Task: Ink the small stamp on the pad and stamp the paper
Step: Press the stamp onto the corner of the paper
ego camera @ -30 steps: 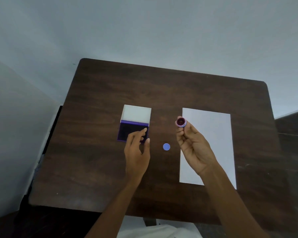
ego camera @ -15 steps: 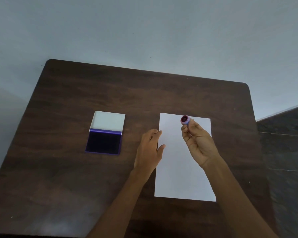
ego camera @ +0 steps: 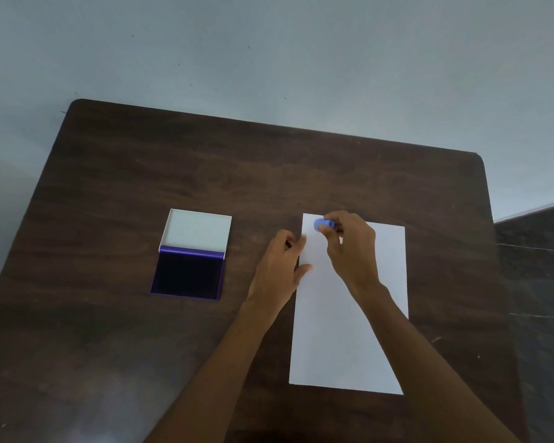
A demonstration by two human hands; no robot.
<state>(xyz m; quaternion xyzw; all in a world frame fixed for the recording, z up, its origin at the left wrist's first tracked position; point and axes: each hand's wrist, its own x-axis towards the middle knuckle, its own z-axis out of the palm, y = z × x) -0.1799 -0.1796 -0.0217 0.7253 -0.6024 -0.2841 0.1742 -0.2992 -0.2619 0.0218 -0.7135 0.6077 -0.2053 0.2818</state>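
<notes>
My right hand (ego camera: 349, 247) pinches the small blue round stamp (ego camera: 323, 224) over the far left corner of the white paper (ego camera: 365, 340); its face points down toward the sheet, and I cannot tell whether it touches. My left hand (ego camera: 280, 270) rests flat at the paper's left edge, fingertips on the sheet, holding nothing. The purple ink pad (ego camera: 189, 273) lies open to the left, its dark inked surface facing up and its white lid (ego camera: 197, 230) folded back.
A dark brown wooden table (ego camera: 141, 174) carries everything. A pale wall runs behind its far edge. At the right, past the table edge, lies a dark tiled floor (ego camera: 541, 266). The small blue cap seen earlier is hidden.
My right hand turned the stamp face-down and lowered it toward the paper's far left corner. My left hand slid from near the ink pad to the paper's left edge. The camera view shifted.
</notes>
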